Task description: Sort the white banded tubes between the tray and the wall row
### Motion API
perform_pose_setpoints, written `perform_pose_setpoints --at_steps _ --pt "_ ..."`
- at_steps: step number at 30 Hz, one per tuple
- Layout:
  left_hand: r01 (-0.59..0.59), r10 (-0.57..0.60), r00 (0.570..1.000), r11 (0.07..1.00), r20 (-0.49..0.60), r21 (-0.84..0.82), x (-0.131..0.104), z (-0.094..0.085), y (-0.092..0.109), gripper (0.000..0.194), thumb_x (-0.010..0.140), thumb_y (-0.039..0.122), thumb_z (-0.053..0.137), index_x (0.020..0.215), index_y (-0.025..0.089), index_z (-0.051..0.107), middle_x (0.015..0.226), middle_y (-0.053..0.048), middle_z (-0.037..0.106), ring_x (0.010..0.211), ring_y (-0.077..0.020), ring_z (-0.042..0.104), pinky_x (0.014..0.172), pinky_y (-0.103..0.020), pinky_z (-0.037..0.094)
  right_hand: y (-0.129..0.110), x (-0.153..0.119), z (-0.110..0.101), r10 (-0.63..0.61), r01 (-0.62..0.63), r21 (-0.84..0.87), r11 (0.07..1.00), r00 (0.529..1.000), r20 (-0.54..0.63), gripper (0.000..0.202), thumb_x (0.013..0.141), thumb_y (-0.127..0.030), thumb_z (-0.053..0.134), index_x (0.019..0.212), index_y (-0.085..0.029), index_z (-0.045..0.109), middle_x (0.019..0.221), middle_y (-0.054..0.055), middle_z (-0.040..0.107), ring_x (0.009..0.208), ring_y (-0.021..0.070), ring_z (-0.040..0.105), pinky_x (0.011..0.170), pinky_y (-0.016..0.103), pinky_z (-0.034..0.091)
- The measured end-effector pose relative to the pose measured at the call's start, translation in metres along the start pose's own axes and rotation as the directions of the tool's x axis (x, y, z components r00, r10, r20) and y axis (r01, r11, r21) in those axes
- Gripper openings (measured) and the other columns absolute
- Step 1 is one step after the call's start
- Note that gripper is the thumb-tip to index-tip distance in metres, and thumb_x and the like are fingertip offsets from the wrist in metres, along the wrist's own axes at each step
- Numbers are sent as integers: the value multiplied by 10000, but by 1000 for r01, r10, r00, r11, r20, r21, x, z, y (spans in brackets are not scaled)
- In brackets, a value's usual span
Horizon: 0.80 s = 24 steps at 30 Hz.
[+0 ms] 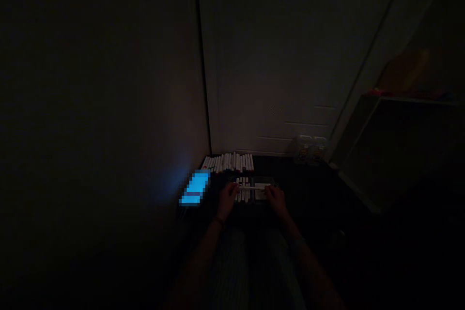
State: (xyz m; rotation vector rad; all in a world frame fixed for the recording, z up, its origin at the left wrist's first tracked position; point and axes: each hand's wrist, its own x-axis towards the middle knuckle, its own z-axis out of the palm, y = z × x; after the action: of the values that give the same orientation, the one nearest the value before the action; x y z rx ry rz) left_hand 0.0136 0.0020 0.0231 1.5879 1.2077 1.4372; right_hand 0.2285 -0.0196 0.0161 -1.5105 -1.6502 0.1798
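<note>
The scene is very dark. A thin white strip (pixel 253 187) runs level between my two hands; I cannot make out exactly what it is. My left hand (pixel 228 195) has its fingers closed at the strip's left end. At the right end, the fingers of my right hand (pixel 275 197) are closed on it too. Below the strip lies a dark case (pixel 252 198) with two sections. White markers (pixel 242 197) stand in rows in the left section. A white rectangular piece (pixel 260 194) shows in the right one, partly hidden by my right hand.
A long row of white markers (pixel 228 162) lies behind the case, near the wall. To the left glows a blurred blue screen (pixel 196 188). Two clear plastic containers (pixel 311 149) stand at the back right. A shelf unit (pixel 378 101) rises on the right.
</note>
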Motion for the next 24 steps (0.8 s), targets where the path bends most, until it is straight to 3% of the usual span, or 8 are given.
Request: perform_pose_setpoints --at_steps 24 --pt "-11 9 999 1000 46 27 -1 -1 5 335 700 420 525 891 154 591 823 -41 618 766 -156 559 697 -260 429 1 0 0 -24 24 14 1000 1000 -5 370 847 -382 315 788 -182 621 792 37 632 754 137 547 697 218 349"
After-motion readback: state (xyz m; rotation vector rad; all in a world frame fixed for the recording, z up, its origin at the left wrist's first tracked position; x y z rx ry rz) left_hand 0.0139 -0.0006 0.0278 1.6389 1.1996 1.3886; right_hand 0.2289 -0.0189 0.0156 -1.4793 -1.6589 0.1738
